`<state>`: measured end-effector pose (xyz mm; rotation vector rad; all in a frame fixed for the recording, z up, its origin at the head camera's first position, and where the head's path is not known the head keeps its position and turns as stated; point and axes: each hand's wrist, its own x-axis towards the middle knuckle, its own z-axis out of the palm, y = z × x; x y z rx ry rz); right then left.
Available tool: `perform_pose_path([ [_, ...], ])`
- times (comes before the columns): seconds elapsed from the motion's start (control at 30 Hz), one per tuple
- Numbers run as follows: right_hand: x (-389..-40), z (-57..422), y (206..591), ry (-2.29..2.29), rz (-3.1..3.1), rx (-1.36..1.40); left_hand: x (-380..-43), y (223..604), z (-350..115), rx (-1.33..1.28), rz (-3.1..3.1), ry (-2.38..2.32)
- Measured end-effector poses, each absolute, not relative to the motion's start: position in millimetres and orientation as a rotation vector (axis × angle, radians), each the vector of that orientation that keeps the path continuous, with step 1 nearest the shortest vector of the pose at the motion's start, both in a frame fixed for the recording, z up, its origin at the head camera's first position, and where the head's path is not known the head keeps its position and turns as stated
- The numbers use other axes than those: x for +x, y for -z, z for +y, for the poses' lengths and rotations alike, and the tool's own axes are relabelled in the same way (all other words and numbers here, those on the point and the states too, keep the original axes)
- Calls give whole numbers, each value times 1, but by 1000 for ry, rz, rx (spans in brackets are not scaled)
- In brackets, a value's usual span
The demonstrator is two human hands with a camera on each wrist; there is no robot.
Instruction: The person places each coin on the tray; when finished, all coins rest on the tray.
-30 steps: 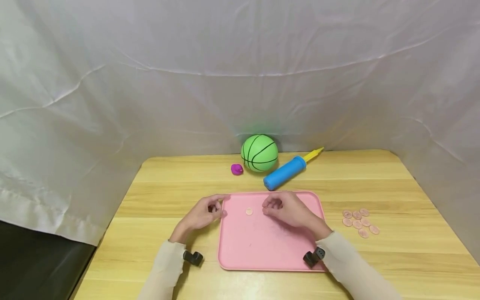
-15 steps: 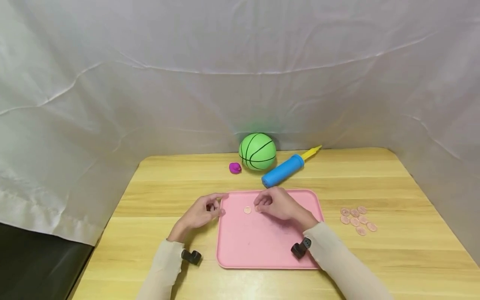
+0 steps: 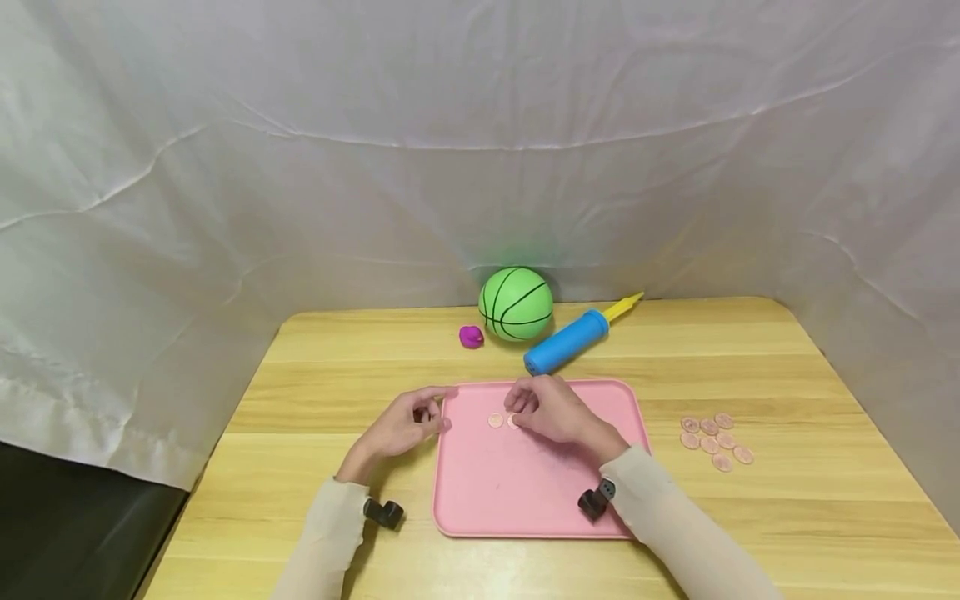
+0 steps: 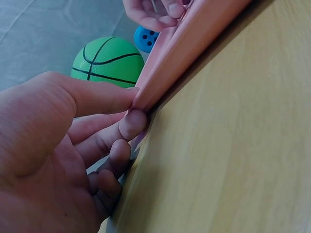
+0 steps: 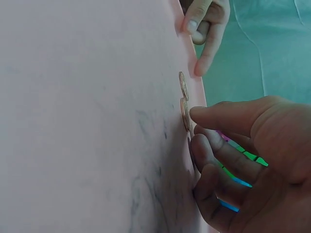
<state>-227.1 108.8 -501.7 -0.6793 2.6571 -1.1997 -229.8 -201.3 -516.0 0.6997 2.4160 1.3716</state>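
Two round coins lie side by side near the far left part of a pink tray (image 3: pixel 510 508), the left coin (image 3: pixel 496 421) next to the right coin (image 3: pixel 513 422). My right hand (image 3: pixel 557 410) is over the tray, its thumb tip at the right coin and its other fingers loosely bent, apart from the thumb. Seen from the right wrist, that coin (image 5: pixel 184 115) is flat on the tray just under the thumb tip. My left hand (image 3: pixel 397 425) holds the tray's far left corner, thumb and index finger at the rim (image 4: pixel 165 68).
Several copper-coloured coins (image 3: pixel 709 444) form a loose group on the wooden table (image 3: pixel 810 517), right of the tray. Behind the tray are a green ball (image 3: pixel 516 304), a small purple toy duck (image 3: pixel 471 337) and a blue hand pump (image 3: pixel 567 342). A grey cloth hangs behind.
My right hand has moved left with the second coin and set it beside the first; its fingers have since parted from it. The left hand stays at the tray corner.
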Motion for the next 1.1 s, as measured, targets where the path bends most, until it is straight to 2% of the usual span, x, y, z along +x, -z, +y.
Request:
perform_pose_path([
  [0.43, -215, 123, 495, 1285, 2680, -641, -229, 517, -201, 695, 2421, -1369],
  [1.1, -186, 183, 478, 1263, 2835, -524, -230, 518, -201, 704, 2430, -1366],
])
